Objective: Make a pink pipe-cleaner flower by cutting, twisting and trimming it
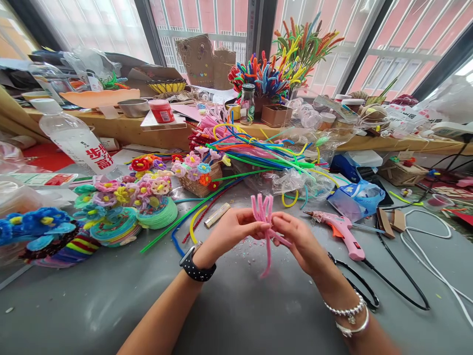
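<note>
Pink fuzzy pipe-cleaner bundle (263, 212) pinched upright between two hands

The bundle is held above the bare grey tabletop (236, 320), near the middle of the view. The left hand (238, 227) grasps its waist between thumb and forefinger; the right hand's (295, 236) fingertips close on it from the other side. Several stems stand up above the grip, one tail hangs down and another slants right. The step in hand looks like shaping or twisting the stems together; the next move seems to call for a steady left pinch while the right works the loose tails.

As for writing, the clear plastic bottle with a white cap (76, 135) bears large red Chinese characters, tilted; I cannot read them surely. The squat red tub (161, 112) has white lettering too small to read. The small dark-lidded glass bottle (248, 103) shows a green-and-white emblem, illegible here.
</note>
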Demonstrator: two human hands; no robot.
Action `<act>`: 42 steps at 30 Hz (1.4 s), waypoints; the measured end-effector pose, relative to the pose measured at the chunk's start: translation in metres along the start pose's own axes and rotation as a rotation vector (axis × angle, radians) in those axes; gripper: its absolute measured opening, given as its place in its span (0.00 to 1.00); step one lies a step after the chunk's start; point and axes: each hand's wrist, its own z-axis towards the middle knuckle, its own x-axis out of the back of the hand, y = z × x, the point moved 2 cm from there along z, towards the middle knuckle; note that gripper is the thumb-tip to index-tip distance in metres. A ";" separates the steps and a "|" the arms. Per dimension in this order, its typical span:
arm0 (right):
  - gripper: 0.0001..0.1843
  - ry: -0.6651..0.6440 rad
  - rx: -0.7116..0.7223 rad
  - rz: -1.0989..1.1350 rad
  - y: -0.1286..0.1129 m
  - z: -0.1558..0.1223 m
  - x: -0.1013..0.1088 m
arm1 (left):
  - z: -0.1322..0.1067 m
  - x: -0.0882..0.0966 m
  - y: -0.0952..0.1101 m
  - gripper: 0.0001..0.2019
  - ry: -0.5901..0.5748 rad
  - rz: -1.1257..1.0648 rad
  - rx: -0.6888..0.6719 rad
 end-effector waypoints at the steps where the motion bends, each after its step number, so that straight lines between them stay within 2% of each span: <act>1: 0.14 -0.040 -0.034 -0.042 0.001 0.000 -0.002 | 0.000 0.000 0.001 0.11 -0.001 0.041 -0.022; 3: 0.14 -0.084 -0.054 -0.082 0.002 0.000 -0.004 | 0.000 -0.001 0.004 0.12 0.037 0.139 -0.094; 5: 0.13 -0.087 -0.016 -0.116 0.004 0.000 -0.006 | 0.000 -0.001 0.005 0.13 0.073 0.235 -0.154; 10: 0.11 -0.036 0.081 -0.206 0.005 -0.001 -0.006 | -0.001 -0.003 0.006 0.13 0.098 0.278 -0.136; 14: 0.12 -0.053 0.096 -0.256 0.004 -0.003 -0.008 | -0.002 -0.006 0.009 0.13 0.173 0.363 -0.198; 16: 0.12 -0.053 0.093 -0.287 0.004 -0.003 -0.008 | -0.003 -0.007 0.009 0.12 0.188 0.346 -0.197; 20: 0.12 -0.055 0.079 -0.315 0.003 -0.003 -0.009 | -0.003 -0.011 0.007 0.11 0.192 0.160 -0.124; 24: 0.11 -0.091 0.096 -0.305 0.001 -0.005 -0.010 | -0.005 -0.010 0.008 0.09 0.321 0.190 -0.219; 28: 0.11 -0.009 0.120 -0.276 0.000 -0.004 -0.006 | -0.006 -0.007 0.007 0.08 0.383 0.143 -0.244; 30: 0.12 0.050 0.140 -0.245 0.001 -0.003 -0.003 | -0.005 -0.005 0.007 0.08 0.370 0.116 -0.229; 36: 0.09 0.234 0.189 -0.044 0.002 0.001 0.007 | -0.002 0.000 0.003 0.11 0.202 0.195 -0.122; 42: 0.09 0.336 0.144 0.166 0.002 0.003 0.011 | 0.001 -0.008 -0.002 0.13 0.111 0.362 -0.094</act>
